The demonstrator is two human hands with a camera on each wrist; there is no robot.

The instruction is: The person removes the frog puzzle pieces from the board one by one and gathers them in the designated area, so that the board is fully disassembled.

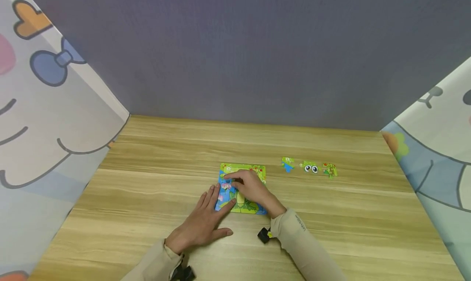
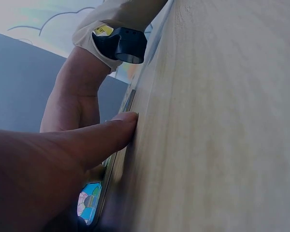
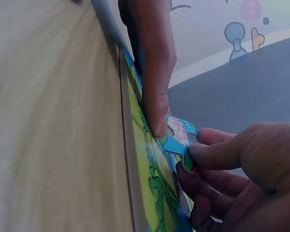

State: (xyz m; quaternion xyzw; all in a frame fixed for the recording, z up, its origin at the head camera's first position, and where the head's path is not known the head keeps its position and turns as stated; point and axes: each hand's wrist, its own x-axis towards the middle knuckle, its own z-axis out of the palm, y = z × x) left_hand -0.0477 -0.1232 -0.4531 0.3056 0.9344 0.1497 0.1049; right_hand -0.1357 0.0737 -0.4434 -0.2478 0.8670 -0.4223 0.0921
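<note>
A jigsaw board (image 1: 261,169) with a green frog picture lies on the wooden table in the head view. My left hand (image 1: 204,224) rests with its fingers spread over the board's left and lower edge, thumb on the table beside it. Above the board, my right hand (image 1: 252,187) pinches a puzzle piece (image 3: 178,133) between thumb and fingers. The right wrist view shows this piece is blue with a pink flower, tilted up from the board beside a left fingertip. My right hand covers part of the board in the head view.
To the right of the board lie three loose pieces: a green and blue one (image 1: 288,163), one with two big eyes (image 1: 310,167) and a green one with red spots (image 1: 330,170). A grey panel (image 1: 235,60) rises behind the table (image 1: 165,150).
</note>
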